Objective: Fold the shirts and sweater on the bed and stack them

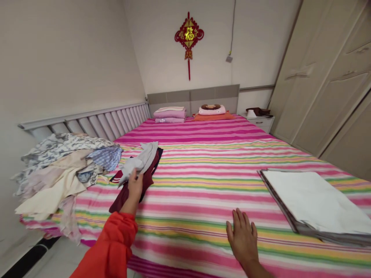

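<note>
On the striped bed sheet (197, 200), my left hand (135, 185) pinches the near edge of a light grey cloth (145, 156). That cloth lies over dark maroon garments (149, 175), which rest left of the bed's middle. My right hand (243, 235) lies palm down on the sheet, fingers spread, holding nothing. To its right sits a flat stack of folded cloths with a white one (315, 200) on top and grey ones beneath.
A loose heap of clothes (58, 170) covers the left edge by the railing (95, 119). Folded purple bedding (170, 115) and a pink pillow (212, 111) sit at the headboard (208, 94). A nightstand (262, 122) and wardrobe (324, 77) stand right.
</note>
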Available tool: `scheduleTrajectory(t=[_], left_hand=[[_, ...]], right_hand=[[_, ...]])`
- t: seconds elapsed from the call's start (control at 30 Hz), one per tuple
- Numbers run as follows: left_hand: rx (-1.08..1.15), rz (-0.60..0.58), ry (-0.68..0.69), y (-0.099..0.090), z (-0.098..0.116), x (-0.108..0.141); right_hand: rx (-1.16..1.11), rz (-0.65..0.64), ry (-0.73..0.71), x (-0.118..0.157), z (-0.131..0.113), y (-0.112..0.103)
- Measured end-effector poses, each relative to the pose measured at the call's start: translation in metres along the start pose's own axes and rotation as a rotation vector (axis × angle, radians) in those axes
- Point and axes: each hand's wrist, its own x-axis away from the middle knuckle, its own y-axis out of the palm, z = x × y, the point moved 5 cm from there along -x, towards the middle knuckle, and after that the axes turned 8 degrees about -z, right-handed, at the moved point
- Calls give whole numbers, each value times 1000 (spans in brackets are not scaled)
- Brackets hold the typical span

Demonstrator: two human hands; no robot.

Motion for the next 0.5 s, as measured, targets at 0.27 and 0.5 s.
scheduleTrajectory(t=[0.27, 0.5], left_hand=[[-197, -549, 647, 89, 72, 181], [-64, -780, 659, 108, 67, 338]], right_hand=[[-10, -21, -1, -1, 0, 0], [-46, -52, 11, 1, -4, -9]])
